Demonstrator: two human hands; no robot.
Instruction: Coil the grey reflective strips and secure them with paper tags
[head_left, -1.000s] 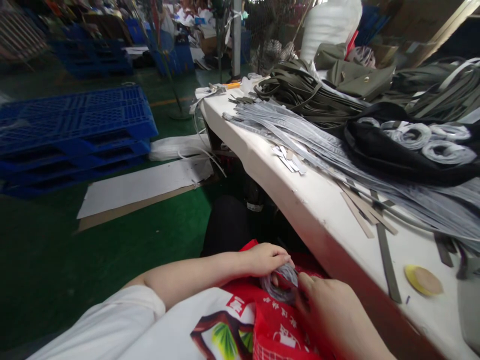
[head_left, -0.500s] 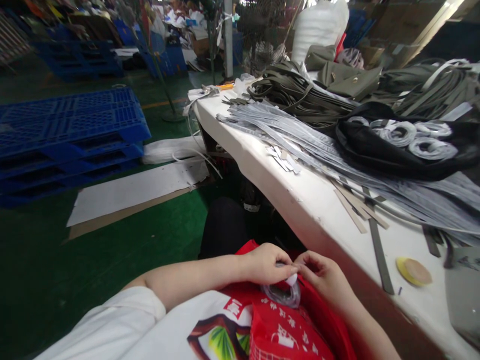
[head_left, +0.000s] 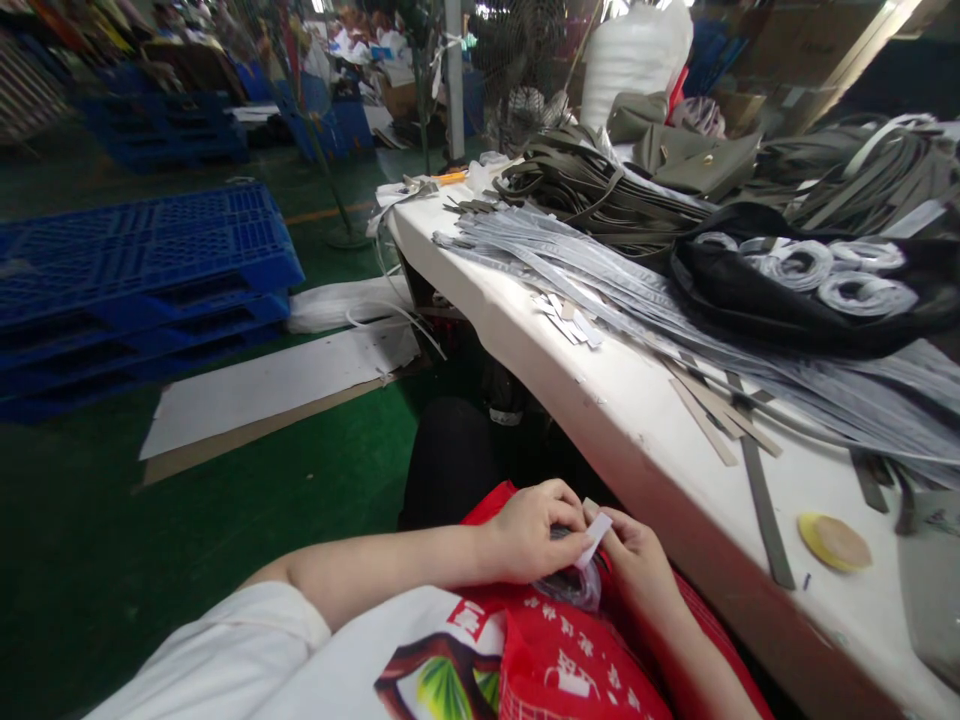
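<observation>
Above the lap, my left hand [head_left: 529, 535] has its fingers curled round a coiled translucent grey strip [head_left: 585, 588], which rests against the red apron [head_left: 555, 640]. A short white strip [head_left: 595, 540] sticks up at that hand's thumb. Close beside it, my right hand [head_left: 637, 562] is closed, with thumb and fingertips pinched at the white strip's upper end. A small greyish tip shows between the two hands. The fingers partly hide the coil.
The white table [head_left: 622, 430] runs along my right side. On it lie long grey strips [head_left: 570, 260], dark green straps [head_left: 592, 190], a black cloth holder [head_left: 772, 320] with several white rolls, and a yellow tape roll [head_left: 832, 542]. Blue pallets [head_left: 150, 250] stand at left.
The white strip now shows plainly between my hands, where only a small white bit showed before. My right hand has shifted slightly down and its fingers have closed in.
</observation>
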